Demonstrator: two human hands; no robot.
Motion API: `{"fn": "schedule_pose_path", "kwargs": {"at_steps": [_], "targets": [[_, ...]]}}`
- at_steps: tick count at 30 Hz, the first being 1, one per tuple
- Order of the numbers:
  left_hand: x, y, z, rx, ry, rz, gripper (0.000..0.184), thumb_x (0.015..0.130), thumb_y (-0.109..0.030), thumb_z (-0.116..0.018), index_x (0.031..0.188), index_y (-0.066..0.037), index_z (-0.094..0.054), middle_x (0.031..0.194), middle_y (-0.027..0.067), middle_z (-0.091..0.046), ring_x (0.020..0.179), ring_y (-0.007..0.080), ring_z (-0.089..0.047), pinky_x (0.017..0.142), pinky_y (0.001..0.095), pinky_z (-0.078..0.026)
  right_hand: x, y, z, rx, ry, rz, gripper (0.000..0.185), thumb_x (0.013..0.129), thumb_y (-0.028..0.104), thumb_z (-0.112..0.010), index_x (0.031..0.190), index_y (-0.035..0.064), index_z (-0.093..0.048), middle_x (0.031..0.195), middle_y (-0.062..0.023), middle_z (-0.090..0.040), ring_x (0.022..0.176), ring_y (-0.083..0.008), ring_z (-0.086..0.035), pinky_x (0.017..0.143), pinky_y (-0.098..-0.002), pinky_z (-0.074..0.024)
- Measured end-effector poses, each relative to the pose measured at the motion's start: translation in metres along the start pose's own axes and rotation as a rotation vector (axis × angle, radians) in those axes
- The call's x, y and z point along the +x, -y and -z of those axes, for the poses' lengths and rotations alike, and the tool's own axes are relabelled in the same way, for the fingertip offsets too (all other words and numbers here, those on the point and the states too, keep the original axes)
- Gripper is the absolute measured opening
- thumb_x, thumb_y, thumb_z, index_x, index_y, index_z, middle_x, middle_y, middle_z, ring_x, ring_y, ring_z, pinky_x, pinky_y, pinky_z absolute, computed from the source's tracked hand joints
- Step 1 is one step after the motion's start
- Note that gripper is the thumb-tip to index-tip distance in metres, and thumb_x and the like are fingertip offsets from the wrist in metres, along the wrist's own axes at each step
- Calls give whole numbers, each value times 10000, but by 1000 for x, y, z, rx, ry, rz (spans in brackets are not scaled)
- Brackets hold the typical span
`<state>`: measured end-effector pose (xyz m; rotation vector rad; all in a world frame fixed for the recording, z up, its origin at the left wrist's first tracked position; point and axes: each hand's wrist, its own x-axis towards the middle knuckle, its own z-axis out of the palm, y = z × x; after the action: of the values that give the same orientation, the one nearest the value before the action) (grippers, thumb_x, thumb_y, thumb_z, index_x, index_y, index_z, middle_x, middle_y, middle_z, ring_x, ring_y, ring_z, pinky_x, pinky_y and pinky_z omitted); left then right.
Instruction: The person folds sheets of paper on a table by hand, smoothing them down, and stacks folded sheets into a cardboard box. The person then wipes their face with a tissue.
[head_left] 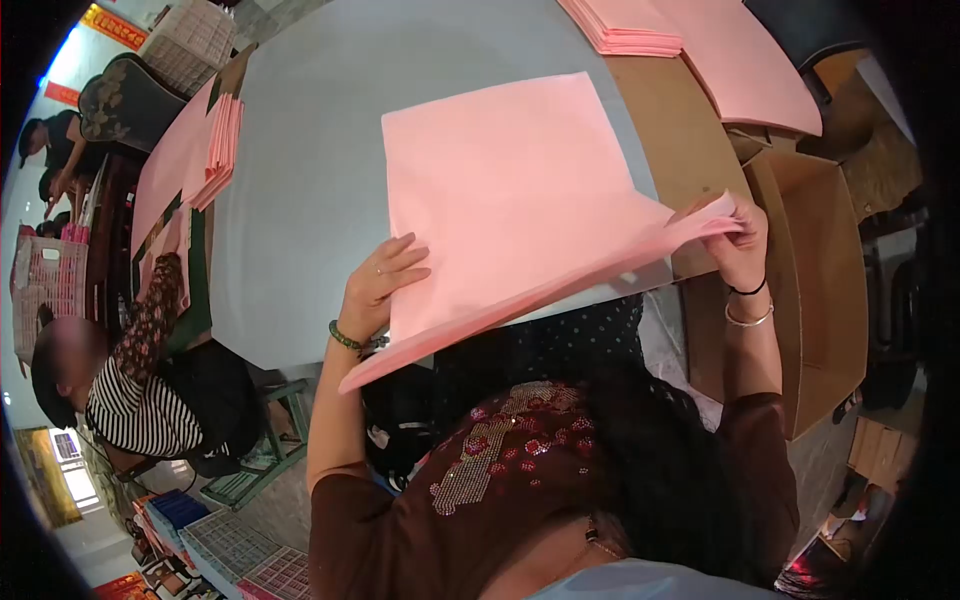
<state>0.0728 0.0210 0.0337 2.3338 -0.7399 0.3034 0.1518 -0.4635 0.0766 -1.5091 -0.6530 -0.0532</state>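
A large pink sheet (500,190) lies on the grey table, its near edge lifted and bent over the table's front side. My right hand (742,245) is closed on the raised right corner of the sheet, fingers pinched around its bunched edge. At the sheet's left edge, my left hand (385,280) rests with its fingers stretched out flat on the surface. The left thumb is hidden. Whether the sheet is one layer or more is hard to make out.
Folded pink sheets (630,25) are piled at the far right, beside another pink stack (745,70). An open cardboard box (815,290) stands to my right. On the left, a seated person in a striped top (150,415) reaches toward pink sheets (215,150) on the table (290,200).
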Motion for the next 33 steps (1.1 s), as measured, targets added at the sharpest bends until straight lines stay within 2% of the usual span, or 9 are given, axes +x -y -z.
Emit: {"fn": "schedule_pose_path", "kwargs": {"at_steps": [3, 8, 11, 14, 19, 21, 23, 26, 33], "targets": [[3, -1, 5, -201, 20, 104, 303, 786, -57, -720, 1088, -86, -740, 1231, 118, -691, 1250, 348, -575, 1041, 463, -459, 14, -3, 7, -128, -72, 61, 164, 870, 0, -693, 1019, 15, -627, 993, -38, -678, 937, -101, -627, 792, -266, -506], [-21, 25, -5, -467, -104, 554, 129, 893, -42, -679, 992, 20, -733, 1022, 86, -745, 942, 204, -676, 858, 322, -528, 69, -23, 5, -135, -238, -173, 140, 928, 24, -651, 1067, 11, -649, 977, -11, -678, 859, -63, -600, 719, -217, -481], [10, 11, -6, -489, -193, 640, 169, 957, -163, -676, 931, 2, -698, 891, 26, -677, 863, 101, -616, 792, 268, -491, 109, -41, 8, -170, -223, -296, 209, 941, 105, -663, 1125, 11, -636, 951, -5, -684, 830, -48, -597, 692, -207, -472], [16, 8, -12, -540, -427, 678, 203, 966, -215, -679, 865, -39, -698, 733, -47, -583, 605, 67, -457, 553, 220, -344, 126, -50, -9, -132, -214, -437, 345, 956, 169, -656, 1248, 2, -582, 1023, -36, -677, 883, -71, -604, 741, -218, -479], [45, -13, -9, -668, -487, 990, 229, 950, -260, -700, 840, -59, -694, 692, -62, -552, 546, 30, -400, 506, 205, -303, 133, -96, -16, -79, -175, -350, 667, 954, 265, -659, 1482, -4, -353, 1378, -156, -516, 1185, -199, -544, 981, -306, -458], [47, -7, -7, -645, -472, 1059, 239, 939, -270, -712, 835, -56, -687, 688, -58, -550, 543, 35, -405, 488, 215, -309, 129, -107, -14, -288, -145, -694, 865, 917, 359, -694, 1544, 23, -202, 1529, -196, -317, 1339, -287, -418, 1104, -351, -366], [52, -12, -4, -604, -418, 1090, 241, 937, -268, -714, 838, -51, -684, 688, -54, -554, 539, 35, -407, 484, 214, -314, 123, -103, -6, -317, -137, -667, 993, 872, 438, -729, 1558, 42, -129, 1506, -208, -336, 1282, -291, -475, 1027, -372, -446], [54, -9, -3, -518, -364, 1120, 242, 933, -262, -719, 846, -39, -679, 702, -46, -567, 541, 34, -414, 480, 211, -321, 111, -98, 2, -10, -127, -864, 968, 909, 288, -715, 1560, 78, -30, 1247, -133, -540, 977, -169, -586, 773, -358, -551], [52, -2, -14, -629, -646, 948, 192, 958, -230, -692, 860, -67, -668, 764, -36, -610, 592, 32, -470, 489, 201, -327, 74, -79, 6, 201, -104, -813, 943, 899, 176, -720, 1553, 94, -44, 1195, -131, -577, 964, -155, -603, 798, -303, -542]]}}
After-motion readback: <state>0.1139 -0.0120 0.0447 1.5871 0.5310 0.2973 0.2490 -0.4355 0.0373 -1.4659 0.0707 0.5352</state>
